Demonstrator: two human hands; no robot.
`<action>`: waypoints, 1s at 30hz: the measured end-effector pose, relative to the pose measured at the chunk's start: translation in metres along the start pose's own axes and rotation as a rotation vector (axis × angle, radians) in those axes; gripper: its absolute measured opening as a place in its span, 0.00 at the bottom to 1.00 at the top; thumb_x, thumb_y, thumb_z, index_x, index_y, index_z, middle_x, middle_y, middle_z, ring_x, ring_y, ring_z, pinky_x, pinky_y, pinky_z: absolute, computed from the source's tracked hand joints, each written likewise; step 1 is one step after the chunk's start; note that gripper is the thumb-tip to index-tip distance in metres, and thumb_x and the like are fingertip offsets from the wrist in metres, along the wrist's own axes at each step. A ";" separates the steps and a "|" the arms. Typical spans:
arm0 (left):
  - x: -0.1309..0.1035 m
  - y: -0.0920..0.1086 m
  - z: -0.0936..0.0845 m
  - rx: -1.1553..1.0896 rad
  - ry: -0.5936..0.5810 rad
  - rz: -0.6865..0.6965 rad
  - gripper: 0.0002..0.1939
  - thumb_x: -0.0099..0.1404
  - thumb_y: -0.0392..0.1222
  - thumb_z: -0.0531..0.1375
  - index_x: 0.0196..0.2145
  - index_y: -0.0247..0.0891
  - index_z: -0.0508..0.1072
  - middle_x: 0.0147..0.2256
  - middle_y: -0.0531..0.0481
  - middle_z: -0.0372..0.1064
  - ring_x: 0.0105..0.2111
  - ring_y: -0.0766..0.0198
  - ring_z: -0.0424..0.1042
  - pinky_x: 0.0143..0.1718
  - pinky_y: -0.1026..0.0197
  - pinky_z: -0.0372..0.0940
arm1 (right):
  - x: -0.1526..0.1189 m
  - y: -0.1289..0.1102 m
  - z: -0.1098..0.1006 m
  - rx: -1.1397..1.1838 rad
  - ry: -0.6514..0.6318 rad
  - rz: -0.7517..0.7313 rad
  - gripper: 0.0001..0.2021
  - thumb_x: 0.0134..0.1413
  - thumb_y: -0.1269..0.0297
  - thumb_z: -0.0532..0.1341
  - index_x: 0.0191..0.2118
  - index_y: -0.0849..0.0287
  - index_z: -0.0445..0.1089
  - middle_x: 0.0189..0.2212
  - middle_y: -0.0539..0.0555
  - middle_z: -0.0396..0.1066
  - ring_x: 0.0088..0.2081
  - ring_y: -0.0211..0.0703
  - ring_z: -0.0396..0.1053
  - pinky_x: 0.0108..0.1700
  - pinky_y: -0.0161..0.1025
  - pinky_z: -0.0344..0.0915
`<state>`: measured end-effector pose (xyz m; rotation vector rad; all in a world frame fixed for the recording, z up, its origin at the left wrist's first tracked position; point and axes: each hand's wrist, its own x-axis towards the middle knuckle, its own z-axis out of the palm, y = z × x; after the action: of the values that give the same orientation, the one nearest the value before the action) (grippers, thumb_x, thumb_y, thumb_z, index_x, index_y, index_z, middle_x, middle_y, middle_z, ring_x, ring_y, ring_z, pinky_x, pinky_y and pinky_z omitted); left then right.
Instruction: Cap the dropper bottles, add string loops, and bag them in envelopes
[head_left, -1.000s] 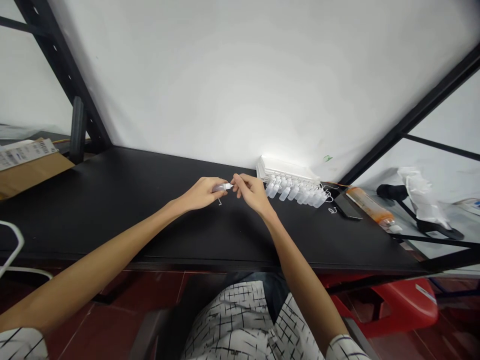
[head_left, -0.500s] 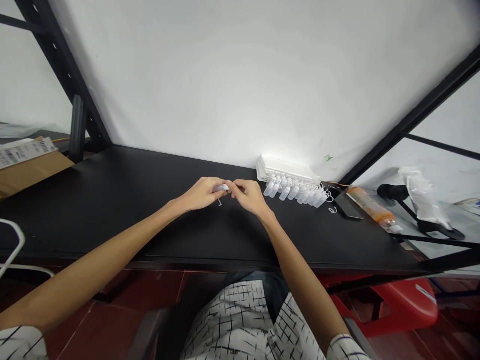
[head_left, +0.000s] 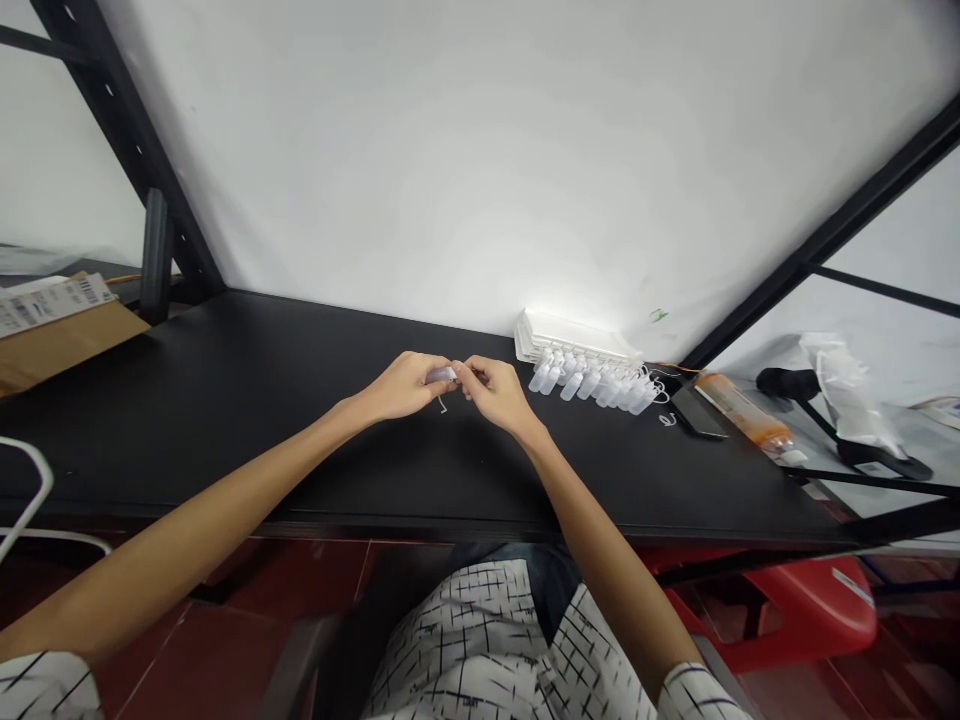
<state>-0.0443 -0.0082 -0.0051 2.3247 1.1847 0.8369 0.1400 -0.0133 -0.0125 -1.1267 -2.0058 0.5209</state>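
Note:
Over the middle of the black table [head_left: 360, 460], my left hand [head_left: 409, 385] is closed around a small translucent tube [head_left: 440, 375]. A thin white string [head_left: 442, 404] hangs below it. My right hand [head_left: 495, 392] meets the left at the tube's right end, thumb and fingers pinched; what lies between them is too small to make out. To the right, several similar small translucent tubes [head_left: 592, 382] with white strings lie in a row in front of a stack of white cards [head_left: 574, 332].
A dark phone [head_left: 697, 412], a small white loop [head_left: 667, 420] and an orange-labelled bottle [head_left: 746, 412] lie at the right. A cardboard box [head_left: 67, 345] stands at the far left. Black frame posts rise on both sides, and a red stool [head_left: 810, 610] is below.
The string under the tube has shifted slightly. Both hands hold nearly the same pose and place.

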 end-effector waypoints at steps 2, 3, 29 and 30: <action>0.000 0.001 -0.002 -0.038 -0.011 -0.024 0.17 0.65 0.50 0.56 0.36 0.33 0.78 0.24 0.52 0.67 0.23 0.66 0.60 0.25 0.63 0.53 | -0.001 -0.001 0.000 0.045 0.007 -0.013 0.17 0.63 0.50 0.55 0.32 0.58 0.70 0.25 0.49 0.70 0.26 0.36 0.64 0.30 0.34 0.56; 0.000 0.002 -0.003 -0.050 -0.013 -0.022 0.17 0.65 0.49 0.56 0.36 0.33 0.78 0.24 0.51 0.68 0.24 0.66 0.61 0.26 0.63 0.54 | -0.001 -0.002 0.001 0.060 0.011 -0.022 0.16 0.62 0.51 0.56 0.34 0.58 0.70 0.26 0.49 0.71 0.27 0.36 0.65 0.31 0.34 0.56; 0.003 -0.009 0.009 0.044 0.093 0.138 0.14 0.63 0.46 0.55 0.26 0.34 0.72 0.21 0.51 0.64 0.21 0.67 0.60 0.25 0.63 0.54 | 0.002 0.002 0.005 -0.022 -0.024 0.023 0.17 0.64 0.53 0.55 0.28 0.58 0.70 0.26 0.49 0.67 0.29 0.37 0.63 0.33 0.35 0.57; 0.004 -0.009 0.009 0.024 0.104 0.124 0.14 0.63 0.46 0.56 0.26 0.35 0.71 0.21 0.52 0.63 0.21 0.67 0.59 0.25 0.63 0.54 | 0.003 0.003 0.006 0.023 -0.009 0.037 0.18 0.63 0.51 0.56 0.29 0.58 0.70 0.25 0.48 0.67 0.28 0.36 0.63 0.32 0.34 0.58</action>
<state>-0.0418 -0.0011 -0.0155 2.4202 1.1066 1.0031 0.1359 -0.0091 -0.0164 -1.1514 -1.9847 0.5679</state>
